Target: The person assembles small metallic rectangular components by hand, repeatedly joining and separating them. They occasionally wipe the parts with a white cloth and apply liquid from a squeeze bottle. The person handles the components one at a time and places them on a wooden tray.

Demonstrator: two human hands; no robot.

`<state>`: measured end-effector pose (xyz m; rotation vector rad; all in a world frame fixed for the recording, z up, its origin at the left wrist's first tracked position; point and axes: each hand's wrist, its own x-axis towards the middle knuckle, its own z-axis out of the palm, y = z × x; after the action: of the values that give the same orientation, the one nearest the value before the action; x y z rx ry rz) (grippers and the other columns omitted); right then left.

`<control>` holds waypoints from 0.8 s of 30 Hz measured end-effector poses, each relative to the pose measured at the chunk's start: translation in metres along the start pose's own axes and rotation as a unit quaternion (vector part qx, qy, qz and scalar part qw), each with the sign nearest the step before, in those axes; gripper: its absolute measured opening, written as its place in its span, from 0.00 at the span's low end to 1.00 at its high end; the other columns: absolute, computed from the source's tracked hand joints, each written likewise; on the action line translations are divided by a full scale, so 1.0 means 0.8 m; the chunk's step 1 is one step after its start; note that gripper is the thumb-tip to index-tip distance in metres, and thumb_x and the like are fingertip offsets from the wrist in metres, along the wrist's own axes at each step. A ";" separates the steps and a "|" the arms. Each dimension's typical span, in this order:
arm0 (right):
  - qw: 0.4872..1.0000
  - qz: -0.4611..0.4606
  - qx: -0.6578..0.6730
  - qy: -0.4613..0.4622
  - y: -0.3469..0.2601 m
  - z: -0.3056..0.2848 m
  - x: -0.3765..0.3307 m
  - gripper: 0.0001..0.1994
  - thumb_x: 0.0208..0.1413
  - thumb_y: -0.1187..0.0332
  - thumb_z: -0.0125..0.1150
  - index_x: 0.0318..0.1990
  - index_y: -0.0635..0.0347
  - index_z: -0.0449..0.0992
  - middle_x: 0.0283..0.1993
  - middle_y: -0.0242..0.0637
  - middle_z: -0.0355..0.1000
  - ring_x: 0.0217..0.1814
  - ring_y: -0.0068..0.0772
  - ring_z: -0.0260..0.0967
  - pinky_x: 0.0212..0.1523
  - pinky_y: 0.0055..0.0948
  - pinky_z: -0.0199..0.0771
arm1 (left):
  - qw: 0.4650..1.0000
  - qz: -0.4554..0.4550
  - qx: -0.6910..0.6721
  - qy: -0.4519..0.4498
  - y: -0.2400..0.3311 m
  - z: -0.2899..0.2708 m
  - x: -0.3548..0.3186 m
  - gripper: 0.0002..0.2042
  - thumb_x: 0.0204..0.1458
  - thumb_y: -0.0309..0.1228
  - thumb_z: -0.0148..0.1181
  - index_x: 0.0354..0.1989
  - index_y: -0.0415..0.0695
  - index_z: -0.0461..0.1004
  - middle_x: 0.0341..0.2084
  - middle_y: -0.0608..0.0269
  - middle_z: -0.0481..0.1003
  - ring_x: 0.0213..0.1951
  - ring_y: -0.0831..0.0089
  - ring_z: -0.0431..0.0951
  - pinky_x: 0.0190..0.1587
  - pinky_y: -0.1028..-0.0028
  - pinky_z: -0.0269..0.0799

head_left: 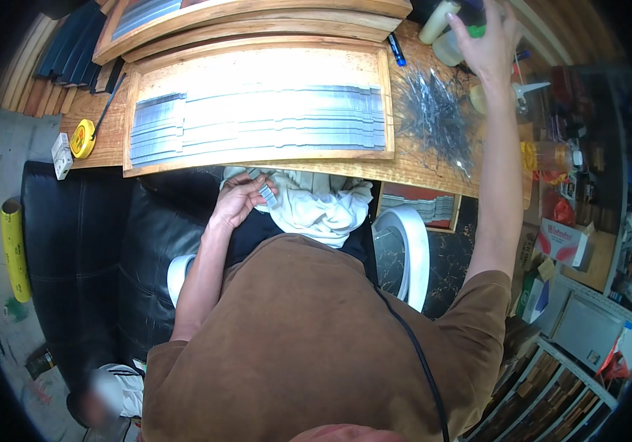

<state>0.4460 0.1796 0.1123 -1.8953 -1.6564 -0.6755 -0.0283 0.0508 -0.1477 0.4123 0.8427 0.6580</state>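
My left hand (236, 200) pinches a small grey metal strip (267, 194) between thumb and fingers, near my lap, over the white cloth (316, 206). My right hand (489, 44), fingers spread, reaches far right toward the bottles (448, 33).

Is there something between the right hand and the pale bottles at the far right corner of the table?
Nothing visible stands between them. The right hand is open and reaches over the table edge, its fingers already at the pale bottles. The pile of thin metal pins lies nearer, below the forearm, not in the path.

Red-white carton (563, 243) far right — green-white box (531, 296) below.
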 end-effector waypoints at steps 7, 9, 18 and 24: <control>1.000 0.002 0.011 0.001 -0.006 -0.004 -0.004 0.40 0.51 0.58 0.77 0.71 0.59 0.68 0.77 0.59 0.56 0.77 0.67 0.55 0.74 0.57 0.62 | 1.000 -0.003 -0.003 -0.004 0.001 0.001 0.000 0.09 0.67 0.26 0.62 0.49 0.33 0.79 0.40 0.46 0.84 0.42 0.60 0.88 0.40 0.73 0.88; 1.000 -0.001 0.015 0.005 -0.005 -0.003 -0.004 0.39 0.51 0.59 0.77 0.71 0.59 0.68 0.77 0.58 0.57 0.76 0.66 0.56 0.74 0.56 0.63 | 1.000 0.001 -0.004 -0.009 0.001 0.002 0.000 0.09 0.67 0.25 0.61 0.49 0.33 0.79 0.40 0.46 0.84 0.42 0.60 0.88 0.40 0.73 0.88; 1.000 -0.004 0.019 0.019 -0.008 -0.002 -0.005 0.37 0.52 0.60 0.77 0.69 0.59 0.70 0.75 0.55 0.60 0.73 0.63 0.59 0.71 0.54 0.66 | 1.000 -0.003 -0.003 -0.008 -0.002 -0.004 0.002 0.09 0.67 0.25 0.61 0.50 0.32 0.79 0.41 0.45 0.83 0.43 0.58 0.88 0.42 0.71 0.88; 0.999 -0.010 0.023 0.026 -0.007 -0.001 -0.007 0.36 0.52 0.59 0.77 0.68 0.59 0.72 0.73 0.54 0.62 0.71 0.62 0.61 0.68 0.52 0.68 | 1.000 -0.006 -0.003 -0.005 -0.002 -0.004 0.003 0.09 0.67 0.25 0.61 0.50 0.32 0.79 0.41 0.45 0.83 0.43 0.58 0.88 0.40 0.72 0.88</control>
<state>0.4396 0.1757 0.1100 -1.8167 -1.6458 -0.6842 -0.0292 0.0517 -0.1515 0.4043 0.8319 0.6472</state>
